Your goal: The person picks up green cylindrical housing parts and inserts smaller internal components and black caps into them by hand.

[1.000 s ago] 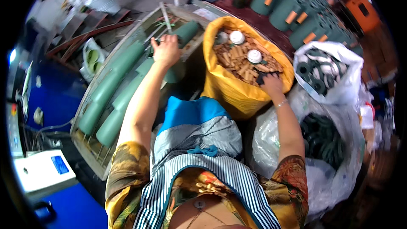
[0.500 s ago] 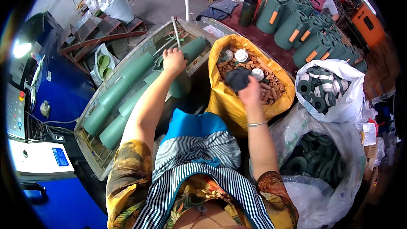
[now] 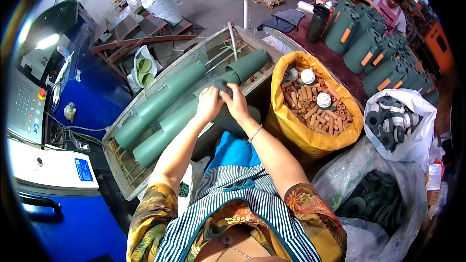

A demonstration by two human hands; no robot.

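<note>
My hands meet over the near edge of the wooden tray, in the middle of the view. A dark green round cap (image 3: 222, 85) shows at the fingertips of my right hand (image 3: 235, 103), which is closed on it. Close beside it, my left hand (image 3: 208, 104) has its fingers curled together; what they grip is hidden. Just below the hands is a wide dark green cylinder (image 3: 233, 120), partly covered by my right wrist. Long green stepped tubes (image 3: 160, 102) lie slantwise in the wooden tray (image 3: 119, 184).
To the right stands a yellow sack (image 3: 277, 111) of small brown tubes and white caps. Beyond are a white bag (image 3: 412, 138) of green and white rings and a clear bag (image 3: 335, 184) of green rings. Green canisters (image 3: 361, 58) crowd a table near another person (image 3: 388, 7). A blue machine (image 3: 92, 97) stands left.
My right hand has moved left with the dark cap, from over the yellow sack to beside my left hand. My left hand has come nearer to me. The view has shifted left.
</note>
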